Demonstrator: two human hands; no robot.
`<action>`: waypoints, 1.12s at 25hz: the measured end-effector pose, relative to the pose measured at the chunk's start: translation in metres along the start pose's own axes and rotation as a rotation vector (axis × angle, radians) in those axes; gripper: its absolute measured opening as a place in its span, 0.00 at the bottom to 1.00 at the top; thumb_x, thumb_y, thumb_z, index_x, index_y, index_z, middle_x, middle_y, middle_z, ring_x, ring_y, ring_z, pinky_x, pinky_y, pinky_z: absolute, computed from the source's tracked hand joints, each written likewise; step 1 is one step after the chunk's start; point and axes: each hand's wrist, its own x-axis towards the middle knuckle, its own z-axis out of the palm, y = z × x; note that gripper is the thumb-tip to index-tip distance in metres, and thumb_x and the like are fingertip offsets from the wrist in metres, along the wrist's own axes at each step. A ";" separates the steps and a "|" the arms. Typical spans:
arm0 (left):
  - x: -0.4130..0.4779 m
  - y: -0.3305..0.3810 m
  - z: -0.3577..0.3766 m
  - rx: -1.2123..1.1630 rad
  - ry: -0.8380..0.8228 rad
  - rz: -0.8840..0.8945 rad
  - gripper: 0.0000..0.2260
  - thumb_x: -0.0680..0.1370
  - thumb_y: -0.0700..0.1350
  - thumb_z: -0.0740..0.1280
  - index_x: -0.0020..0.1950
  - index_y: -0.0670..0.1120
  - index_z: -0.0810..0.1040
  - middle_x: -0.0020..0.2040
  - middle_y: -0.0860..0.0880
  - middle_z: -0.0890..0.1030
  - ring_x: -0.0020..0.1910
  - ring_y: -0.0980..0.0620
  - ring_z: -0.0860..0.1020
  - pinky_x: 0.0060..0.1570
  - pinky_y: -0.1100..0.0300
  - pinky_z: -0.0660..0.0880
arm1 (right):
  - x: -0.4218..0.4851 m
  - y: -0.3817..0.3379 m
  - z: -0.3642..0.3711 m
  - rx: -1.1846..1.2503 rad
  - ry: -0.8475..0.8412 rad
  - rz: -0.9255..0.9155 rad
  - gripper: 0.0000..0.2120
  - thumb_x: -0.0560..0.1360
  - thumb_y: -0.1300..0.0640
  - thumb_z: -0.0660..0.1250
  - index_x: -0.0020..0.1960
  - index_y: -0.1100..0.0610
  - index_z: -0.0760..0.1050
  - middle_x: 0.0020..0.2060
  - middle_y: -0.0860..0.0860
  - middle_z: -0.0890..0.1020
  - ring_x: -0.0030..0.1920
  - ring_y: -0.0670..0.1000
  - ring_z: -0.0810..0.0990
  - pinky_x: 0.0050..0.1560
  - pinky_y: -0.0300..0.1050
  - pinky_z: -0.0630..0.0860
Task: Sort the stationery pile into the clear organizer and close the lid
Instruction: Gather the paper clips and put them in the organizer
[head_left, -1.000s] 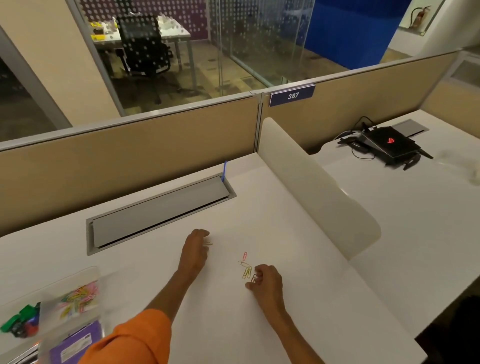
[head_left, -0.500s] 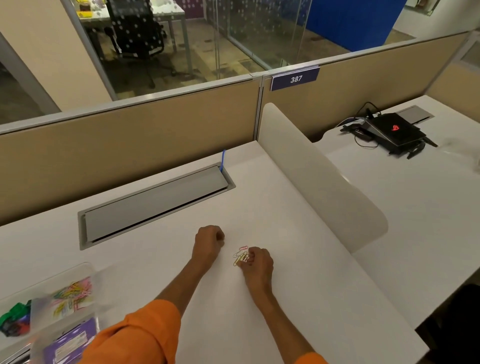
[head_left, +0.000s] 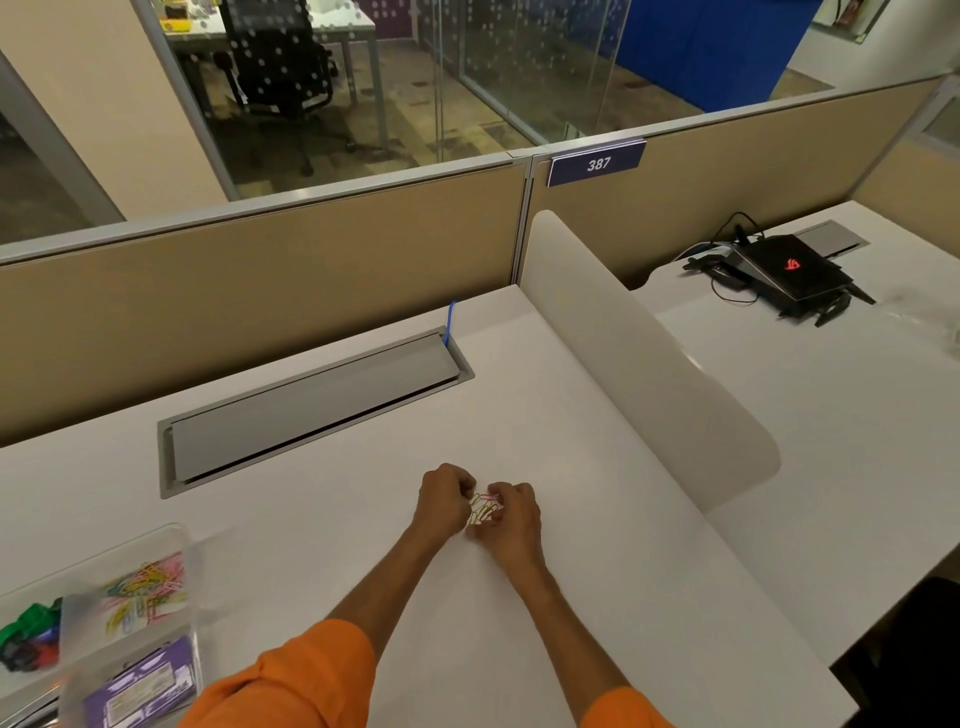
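Observation:
A small cluster of coloured paper clips (head_left: 483, 508) lies on the white desk (head_left: 597, 597) between my two hands. My left hand (head_left: 441, 499) is curled into a loose fist right against the clips' left side. My right hand (head_left: 511, 517) curls round their right side, fingers pinching at the clips. The clear organizer (head_left: 176, 540) sits open at the desk's lower left. It holds many coloured paper clips (head_left: 145, 592) in one compartment, green and dark binder clips (head_left: 28, 631) in another, and a purple packet (head_left: 143, 686) in front.
A grey cable hatch (head_left: 311, 410) is set into the desk behind my hands. A curved white divider (head_left: 644, 358) stands to the right. Beyond it a black laptop (head_left: 789, 273) with cables sits on the neighbouring desk. Beige partition walls close the back.
My hands have come together, sweeping the scattered paper clips into one tight cluster between them. The camera has tilted down and closer.

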 end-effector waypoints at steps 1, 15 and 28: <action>-0.001 0.001 -0.001 0.023 -0.028 0.018 0.11 0.69 0.30 0.69 0.47 0.42 0.83 0.44 0.45 0.83 0.43 0.50 0.80 0.51 0.51 0.80 | 0.001 0.001 0.000 -0.005 -0.007 -0.011 0.27 0.62 0.62 0.78 0.59 0.59 0.75 0.53 0.50 0.71 0.47 0.49 0.78 0.41 0.29 0.71; -0.012 -0.004 0.008 0.259 -0.066 0.231 0.08 0.67 0.35 0.69 0.44 0.44 0.75 0.43 0.50 0.73 0.42 0.51 0.72 0.39 0.55 0.72 | 0.011 0.013 -0.006 -0.105 0.004 -0.156 0.11 0.65 0.58 0.77 0.41 0.57 0.76 0.41 0.51 0.76 0.40 0.48 0.76 0.36 0.30 0.68; -0.015 -0.012 0.009 0.304 -0.001 0.162 0.06 0.72 0.35 0.68 0.41 0.45 0.73 0.43 0.49 0.76 0.42 0.50 0.74 0.43 0.51 0.77 | 0.021 0.029 -0.019 -0.220 -0.143 -0.278 0.12 0.67 0.56 0.77 0.40 0.57 0.73 0.40 0.48 0.74 0.40 0.46 0.72 0.39 0.35 0.69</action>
